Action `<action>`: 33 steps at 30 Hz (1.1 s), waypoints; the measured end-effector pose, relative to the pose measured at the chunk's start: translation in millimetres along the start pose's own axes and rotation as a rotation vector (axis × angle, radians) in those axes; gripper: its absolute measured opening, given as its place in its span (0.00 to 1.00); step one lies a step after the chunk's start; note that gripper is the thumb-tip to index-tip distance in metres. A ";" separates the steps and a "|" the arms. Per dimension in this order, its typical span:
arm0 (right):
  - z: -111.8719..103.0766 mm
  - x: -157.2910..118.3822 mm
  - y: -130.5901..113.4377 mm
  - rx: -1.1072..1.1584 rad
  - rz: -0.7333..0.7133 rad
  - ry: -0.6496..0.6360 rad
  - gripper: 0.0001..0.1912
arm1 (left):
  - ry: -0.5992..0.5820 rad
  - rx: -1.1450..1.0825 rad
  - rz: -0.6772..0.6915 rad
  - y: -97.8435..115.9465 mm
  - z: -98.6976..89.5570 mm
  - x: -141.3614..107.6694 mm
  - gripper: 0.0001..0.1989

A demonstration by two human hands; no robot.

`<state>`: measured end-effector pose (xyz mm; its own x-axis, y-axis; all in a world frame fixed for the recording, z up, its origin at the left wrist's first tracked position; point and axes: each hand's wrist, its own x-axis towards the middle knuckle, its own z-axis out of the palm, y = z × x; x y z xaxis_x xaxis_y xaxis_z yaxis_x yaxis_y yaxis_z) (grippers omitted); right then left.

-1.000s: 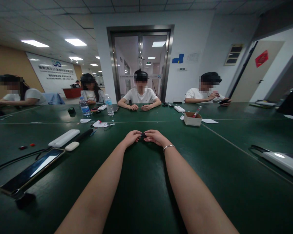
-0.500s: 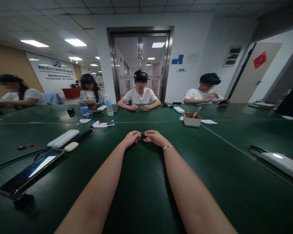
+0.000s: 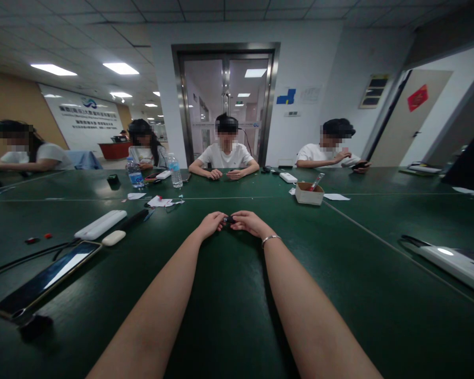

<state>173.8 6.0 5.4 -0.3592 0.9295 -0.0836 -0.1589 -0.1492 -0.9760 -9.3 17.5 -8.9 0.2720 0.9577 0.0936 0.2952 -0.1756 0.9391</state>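
Both my hands meet over the middle of the green table [image 3: 229, 295], their fingertips closed on one small black object [image 3: 230, 219] with a silvery part at its left end. My left hand [image 3: 213, 223] pinches the silvery end. My right hand [image 3: 249, 222], with a metal bangle [image 3: 271, 239] at the wrist, grips the black end. Fingers cover much of the object, and its exact kind is too small to make out.
To the left lie a phone [image 3: 47, 279], a white power bank [image 3: 100, 225], a white rounded case [image 3: 114, 238] and a black cable. A small open box [image 3: 309, 195] stands ahead right; bottles [image 3: 175, 171] stand ahead left. Several people sit across the table.
Most of the scene has shifted slightly leftward in view. Both hands keep their hold on the small black object, with a little more of its silvery end showing.
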 end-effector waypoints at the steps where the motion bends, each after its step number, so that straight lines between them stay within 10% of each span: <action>1: 0.2 -0.1 0.0 0.002 0.001 -0.004 0.06 | 0.002 0.006 0.003 0.2 0.2 -0.3 0.16; 33: -1.4 0.8 1.6 0.012 -0.008 -0.004 0.07 | -0.010 0.025 0.061 8.0 0.5 -9.5 0.14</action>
<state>174.5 7.0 3.5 -0.3618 0.9292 -0.0752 -0.1726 -0.1461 -0.9741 -9.1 6.9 -2.4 0.2995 0.9428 0.1465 0.3004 -0.2389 0.9234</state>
